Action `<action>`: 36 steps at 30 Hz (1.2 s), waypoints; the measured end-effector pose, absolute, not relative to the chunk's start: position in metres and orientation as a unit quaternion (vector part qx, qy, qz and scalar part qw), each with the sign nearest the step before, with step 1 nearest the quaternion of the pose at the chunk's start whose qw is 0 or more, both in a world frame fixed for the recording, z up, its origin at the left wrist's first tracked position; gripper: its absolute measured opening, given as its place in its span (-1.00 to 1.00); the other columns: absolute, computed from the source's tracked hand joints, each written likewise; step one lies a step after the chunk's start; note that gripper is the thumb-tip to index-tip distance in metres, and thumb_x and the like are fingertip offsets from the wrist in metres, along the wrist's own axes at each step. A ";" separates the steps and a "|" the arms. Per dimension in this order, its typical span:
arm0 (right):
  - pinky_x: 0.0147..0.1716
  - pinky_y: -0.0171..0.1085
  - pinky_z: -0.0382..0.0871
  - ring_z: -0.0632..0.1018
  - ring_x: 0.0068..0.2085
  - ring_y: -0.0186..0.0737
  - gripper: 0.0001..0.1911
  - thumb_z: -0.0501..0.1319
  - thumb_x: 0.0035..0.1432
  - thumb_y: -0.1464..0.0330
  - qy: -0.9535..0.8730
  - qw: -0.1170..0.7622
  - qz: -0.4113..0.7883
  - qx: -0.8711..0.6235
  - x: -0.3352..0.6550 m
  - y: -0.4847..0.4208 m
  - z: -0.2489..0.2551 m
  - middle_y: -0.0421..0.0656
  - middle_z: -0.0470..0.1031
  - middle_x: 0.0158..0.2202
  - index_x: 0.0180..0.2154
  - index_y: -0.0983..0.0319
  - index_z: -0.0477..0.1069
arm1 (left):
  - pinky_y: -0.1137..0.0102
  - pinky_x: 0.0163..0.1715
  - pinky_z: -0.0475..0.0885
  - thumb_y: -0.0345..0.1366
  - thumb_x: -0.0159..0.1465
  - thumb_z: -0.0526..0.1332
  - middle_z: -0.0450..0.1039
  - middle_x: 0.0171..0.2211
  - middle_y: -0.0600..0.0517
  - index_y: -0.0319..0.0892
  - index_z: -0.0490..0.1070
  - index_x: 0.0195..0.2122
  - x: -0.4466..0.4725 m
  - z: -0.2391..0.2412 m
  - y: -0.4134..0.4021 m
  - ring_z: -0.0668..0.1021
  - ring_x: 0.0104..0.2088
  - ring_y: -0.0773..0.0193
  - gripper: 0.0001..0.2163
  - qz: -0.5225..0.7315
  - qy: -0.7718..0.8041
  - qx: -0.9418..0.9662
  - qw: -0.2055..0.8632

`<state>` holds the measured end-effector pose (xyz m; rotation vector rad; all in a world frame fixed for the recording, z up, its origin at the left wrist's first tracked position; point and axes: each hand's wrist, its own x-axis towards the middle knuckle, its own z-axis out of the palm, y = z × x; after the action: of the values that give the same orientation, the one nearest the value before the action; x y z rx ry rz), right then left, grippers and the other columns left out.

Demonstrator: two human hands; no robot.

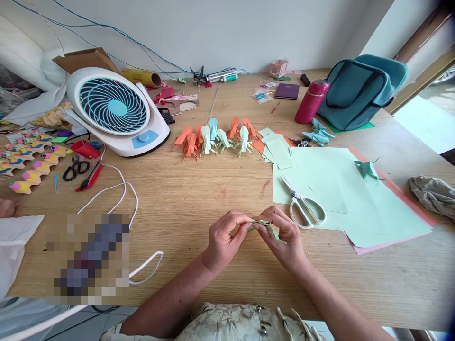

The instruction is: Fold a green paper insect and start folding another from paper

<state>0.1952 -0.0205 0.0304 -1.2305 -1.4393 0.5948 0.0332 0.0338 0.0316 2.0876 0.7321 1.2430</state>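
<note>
Between my two hands, just above the table's near edge, is a small light-green folded paper figure [273, 231]. My left hand [227, 237] pinches its left end between thumb and forefinger. The right hand [284, 237] grips the other end, a pointed flap jutting out below the fingers; much of the figure is hidden by fingertips. Close to my right hand lie white-handled scissors [306, 206], blades apart, on large pale green paper sheets [377, 208]. Beyond my hands stands a row of folded paper figures in orange, pale green and blue, including a pale green one [244, 140].
A white fan [113, 109] stands at the back left, black-handled scissors [76, 168] before it. Small cut papers [279, 150] lie beside the figures. A red bottle [312, 101] and teal bag [359, 92] stand back right. White cable [145, 265] loops at the left, by a blurred-out patch.
</note>
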 end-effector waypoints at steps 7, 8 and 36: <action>-0.34 -0.26 0.33 0.45 -0.34 -0.25 -0.93 0.30 0.22 0.47 -0.594 0.557 0.276 -0.511 0.195 -0.022 0.030 -0.19 0.41 -0.38 -0.30 0.19 0.51 | 0.52 -0.23 0.47 -0.56 0.27 0.24 0.54 -0.35 0.03 -0.18 0.44 -0.25 0.034 0.032 0.031 0.59 -0.31 0.38 -0.86 0.472 0.284 0.775 0.309; -0.34 -0.26 0.33 0.45 -0.33 -0.25 -0.93 0.30 0.22 0.48 -0.592 0.560 0.275 -0.510 0.195 -0.022 0.030 -0.19 0.41 -0.38 -0.30 0.19 0.51 | 0.52 -0.22 0.47 -0.55 0.27 0.24 0.54 -0.35 0.03 -0.19 0.44 -0.25 0.034 0.032 0.030 0.59 -0.30 0.37 -0.87 0.472 0.285 0.773 0.315; -0.25 -0.13 0.37 0.52 -0.28 -0.15 -0.86 0.29 0.25 0.43 -0.696 0.486 0.211 -0.484 0.213 -0.017 0.031 -0.14 0.55 -0.33 -0.17 0.10 0.56 | 0.48 -0.31 0.37 -0.35 0.28 0.27 0.56 -0.41 0.06 -0.20 0.57 -0.33 0.019 0.058 0.045 0.50 -0.38 0.35 -0.91 0.274 0.347 0.727 0.526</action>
<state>0.2128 -0.0169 0.0307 -1.1792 -1.6949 0.5138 0.0186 0.0451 0.0581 1.7390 0.8297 0.6544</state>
